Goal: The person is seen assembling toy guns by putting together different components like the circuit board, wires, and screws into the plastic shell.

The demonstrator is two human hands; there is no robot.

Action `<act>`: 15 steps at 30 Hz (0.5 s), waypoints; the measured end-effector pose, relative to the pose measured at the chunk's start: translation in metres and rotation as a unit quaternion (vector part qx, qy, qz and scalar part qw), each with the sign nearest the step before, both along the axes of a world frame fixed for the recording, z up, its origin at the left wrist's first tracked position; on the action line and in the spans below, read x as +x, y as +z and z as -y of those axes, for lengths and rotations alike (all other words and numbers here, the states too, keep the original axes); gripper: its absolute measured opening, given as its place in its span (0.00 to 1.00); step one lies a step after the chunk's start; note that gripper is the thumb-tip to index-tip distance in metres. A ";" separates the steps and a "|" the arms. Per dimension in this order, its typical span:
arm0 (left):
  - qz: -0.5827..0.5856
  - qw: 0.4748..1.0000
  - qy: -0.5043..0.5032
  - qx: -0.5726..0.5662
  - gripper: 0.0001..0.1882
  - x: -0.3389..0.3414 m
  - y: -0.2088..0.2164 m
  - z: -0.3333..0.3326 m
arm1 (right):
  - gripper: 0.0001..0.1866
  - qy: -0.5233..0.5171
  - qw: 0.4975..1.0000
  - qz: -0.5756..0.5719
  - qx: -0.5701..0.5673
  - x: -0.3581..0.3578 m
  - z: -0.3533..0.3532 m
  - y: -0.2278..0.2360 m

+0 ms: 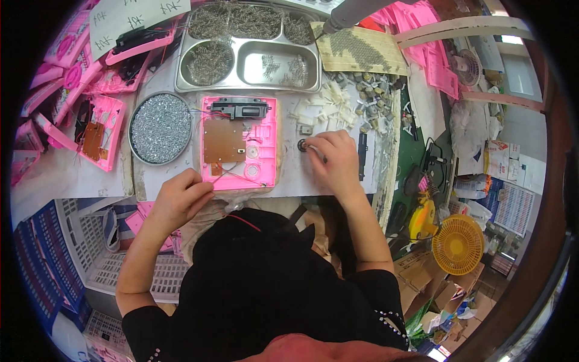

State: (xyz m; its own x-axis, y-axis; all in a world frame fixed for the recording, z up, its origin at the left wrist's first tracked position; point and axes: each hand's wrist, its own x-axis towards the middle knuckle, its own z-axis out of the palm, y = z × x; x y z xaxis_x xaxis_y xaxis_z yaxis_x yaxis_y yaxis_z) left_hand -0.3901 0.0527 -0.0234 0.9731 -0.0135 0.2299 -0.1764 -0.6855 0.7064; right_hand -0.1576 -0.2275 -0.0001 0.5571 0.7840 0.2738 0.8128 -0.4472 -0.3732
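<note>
A pink plastic housing [272,139] lies open side up before me, with a brown circuit board [223,142], a black module [244,109] along its top edge and thin wires inside. My left hand [181,196] is at the housing's lower left corner, thumb and fingers pinched together; thin wires run close to the fingertips, but what they hold is hidden. To the right of the housing, my right hand [335,160] has its fingertips closed on a small dark round part [303,145] at the tabletop. A small metallic block [306,130] lies just above that part.
A round dish [161,128] of small silvery pieces stands left of the housing. Behind is a steel compartment tray [247,85] of small metal parts. White plastic pieces [325,102] and small metal parts [374,99] lie right. Pink housings [108,130] crowd the left.
</note>
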 end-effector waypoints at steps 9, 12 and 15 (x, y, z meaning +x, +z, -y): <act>-0.008 1.000 -0.019 -0.004 0.12 0.006 0.002 -0.001 | 0.14 -0.024 0.997 0.040 -0.054 0.000 0.004 -0.018; -0.008 1.000 -0.010 0.001 0.11 0.002 0.003 0.000 | 0.14 -0.004 1.000 0.006 -0.015 -0.004 -0.002 0.000; -0.011 1.000 -0.007 0.000 0.11 0.000 -0.001 0.004 | 0.14 0.076 0.997 -0.012 0.023 -0.031 -0.029 0.032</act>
State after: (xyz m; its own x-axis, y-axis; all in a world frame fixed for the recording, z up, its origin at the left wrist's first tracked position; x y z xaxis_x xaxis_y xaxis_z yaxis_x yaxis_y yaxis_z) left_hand -0.3899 0.0492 -0.0245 0.9775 -0.0279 0.2091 -0.1714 -0.6826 0.7104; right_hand -0.1891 -0.1983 0.0317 0.4402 0.8465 0.2994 0.8604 -0.3022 -0.4103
